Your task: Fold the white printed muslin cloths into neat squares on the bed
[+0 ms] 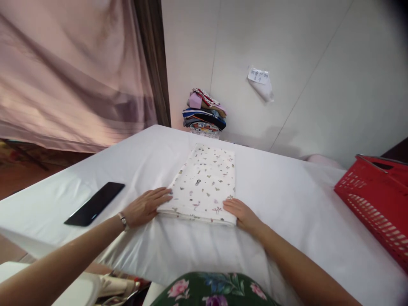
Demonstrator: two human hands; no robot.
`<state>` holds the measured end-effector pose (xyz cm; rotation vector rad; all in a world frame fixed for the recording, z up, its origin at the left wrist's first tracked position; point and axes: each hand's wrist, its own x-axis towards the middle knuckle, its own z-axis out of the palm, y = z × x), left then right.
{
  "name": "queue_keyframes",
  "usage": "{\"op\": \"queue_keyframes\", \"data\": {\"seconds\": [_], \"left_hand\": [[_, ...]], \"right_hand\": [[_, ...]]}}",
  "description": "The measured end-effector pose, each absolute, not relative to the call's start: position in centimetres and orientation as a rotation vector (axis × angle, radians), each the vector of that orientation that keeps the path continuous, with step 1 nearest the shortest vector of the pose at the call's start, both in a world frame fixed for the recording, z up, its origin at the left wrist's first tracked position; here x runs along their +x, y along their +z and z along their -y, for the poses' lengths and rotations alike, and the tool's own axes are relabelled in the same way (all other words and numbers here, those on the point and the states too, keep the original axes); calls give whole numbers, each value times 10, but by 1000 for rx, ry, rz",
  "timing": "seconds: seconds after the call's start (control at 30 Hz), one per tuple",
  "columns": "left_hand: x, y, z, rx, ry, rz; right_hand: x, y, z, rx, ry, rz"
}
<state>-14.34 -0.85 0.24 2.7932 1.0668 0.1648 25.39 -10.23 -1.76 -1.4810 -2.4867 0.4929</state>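
A white cloth [207,178] printed with small flamingos, palm trees and leaves lies folded in a flat rectangle on the white-covered table [277,187]. Several layers show along its near edge. My left hand [147,207] rests with outstretched fingers at the cloth's left side, fingertips touching the near left corner. On the opposite side my right hand [244,214] lies over the near right corner, its fingers extended on top of the fabric. The right thumb is hidden. A bracelet watch [123,221] circles my left wrist.
A black phone [94,204] lies left of my left hand. Beyond the far edge rises a stack of folded clothes [205,112] against the wall. A red plastic basket [376,204] stands at the right. A pink curtain [70,76] hangs at the left.
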Motion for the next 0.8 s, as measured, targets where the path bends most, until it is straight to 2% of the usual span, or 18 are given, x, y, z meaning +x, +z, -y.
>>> {"op": "queue_keyframes", "data": {"seconds": [0.17, 0.33, 0.47, 0.57, 0.67, 0.73, 0.8], "left_hand": [[-108, 8, 38, 2885, 239, -742], [-20, -8, 85, 2902, 408, -322], [43, -21, 110, 2885, 572, -36], [55, -20, 108, 2862, 597, 103], [44, -14, 79, 2766, 689, -51], [34, -8, 43, 2648, 733, -471], [25, 0, -1, 2406, 665, -1082]], "right_hand": [[311, 13, 119, -1600, 359, 2380], [401, 26, 148, -1772, 245, 2246], [447, -1, 172, -2122, 459, 1767], [445, -15, 191, -2172, 668, 1199], [425, -16, 205, -2060, 852, 906], [414, -13, 208, -2051, 905, 850], [407, -12, 205, -2090, 913, 832]]}}
